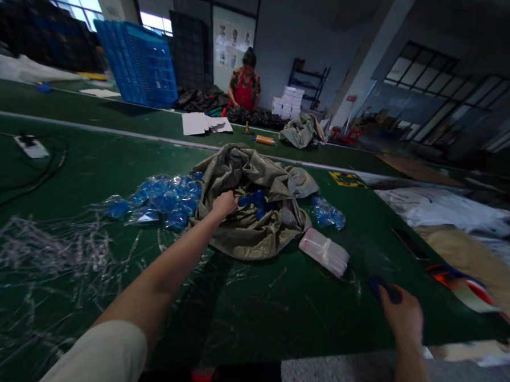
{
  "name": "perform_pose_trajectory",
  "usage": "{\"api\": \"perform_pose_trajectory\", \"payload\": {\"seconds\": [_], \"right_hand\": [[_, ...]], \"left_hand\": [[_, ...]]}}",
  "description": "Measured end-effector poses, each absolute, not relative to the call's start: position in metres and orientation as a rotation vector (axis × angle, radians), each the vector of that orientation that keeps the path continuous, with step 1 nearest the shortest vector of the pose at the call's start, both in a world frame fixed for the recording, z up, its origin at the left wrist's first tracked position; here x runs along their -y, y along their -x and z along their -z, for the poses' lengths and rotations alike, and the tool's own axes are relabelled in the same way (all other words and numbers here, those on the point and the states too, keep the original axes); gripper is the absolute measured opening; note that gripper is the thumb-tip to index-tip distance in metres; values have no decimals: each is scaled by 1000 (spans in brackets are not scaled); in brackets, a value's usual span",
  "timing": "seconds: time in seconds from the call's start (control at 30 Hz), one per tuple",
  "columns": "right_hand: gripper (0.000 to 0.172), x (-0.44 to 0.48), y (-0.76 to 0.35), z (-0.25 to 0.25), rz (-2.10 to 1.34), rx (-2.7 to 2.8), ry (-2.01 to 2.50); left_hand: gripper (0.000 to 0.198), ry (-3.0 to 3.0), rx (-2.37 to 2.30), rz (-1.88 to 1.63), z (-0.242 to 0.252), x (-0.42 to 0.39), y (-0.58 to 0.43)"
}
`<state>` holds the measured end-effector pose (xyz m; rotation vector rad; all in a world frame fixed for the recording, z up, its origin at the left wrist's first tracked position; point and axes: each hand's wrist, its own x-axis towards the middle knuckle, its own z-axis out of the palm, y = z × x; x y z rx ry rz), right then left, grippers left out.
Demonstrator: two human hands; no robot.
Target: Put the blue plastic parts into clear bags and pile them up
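Note:
My left hand (225,203) reaches into an open khaki cloth sack (258,245), its fingers closed at the end of a blue plastic piece (245,200). More blue pieces (260,202) lie inside the sack's folds. At the right, low over the table, my right hand (404,316) is closed on a dark blue piece (380,287), somewhat blurred. Left of the sack is a heap of blue pieces in clear bags (164,197); a smaller bagged group (328,212) sits to its right. A banded stack of clear plastic bags (324,251) lies between the sack and my right hand.
Clear plastic strips (59,249) litter the green table's left side. A phone (409,243), a tape dispenser (463,287) and white sacking (446,209) lie at the right. Across the table are a blue crate (137,65) and a person in a red apron (245,88).

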<state>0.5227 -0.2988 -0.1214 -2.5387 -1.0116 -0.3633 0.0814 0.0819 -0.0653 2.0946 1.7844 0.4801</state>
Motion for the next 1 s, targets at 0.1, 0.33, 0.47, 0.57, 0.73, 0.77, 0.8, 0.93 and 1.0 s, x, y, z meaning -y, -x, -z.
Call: {"api": "perform_pose_trajectory", "payload": {"seconds": [0.1, 0.33, 0.47, 0.57, 0.73, 0.77, 0.8, 0.93, 1.0], "right_hand": [[45, 264, -455, 123, 454, 1252, 2164], [32, 187, -368, 113, 373, 1651, 2295], [30, 168, -368, 112, 262, 1724, 2431], [28, 163, -375, 113, 226, 1740, 2433], [23, 158, -385, 113, 183, 1673, 2425], [25, 157, -386, 113, 170, 1664, 2414], [27, 156, -388, 112, 159, 1657, 2398], [19, 155, -392, 111, 172, 1609, 2291], [16, 157, -391, 110, 214, 1574, 2202]], "left_hand": [[40, -2033, -1836, -353, 72, -93, -90], [45, -2282, -1665, -589, 79, -61, -97], [45, -2582, -1092, -709, 91, -5, -90], [42, -2657, -1024, -545, 105, 31, -77], [40, -2705, -1097, -343, 121, 47, -63], [40, -2705, -1104, -308, 123, 47, -61], [40, -2701, -1108, -279, 124, 47, -60], [42, -2684, -1120, -263, 122, 50, -59], [41, -2671, -1115, -275, 121, 51, -59]]}}
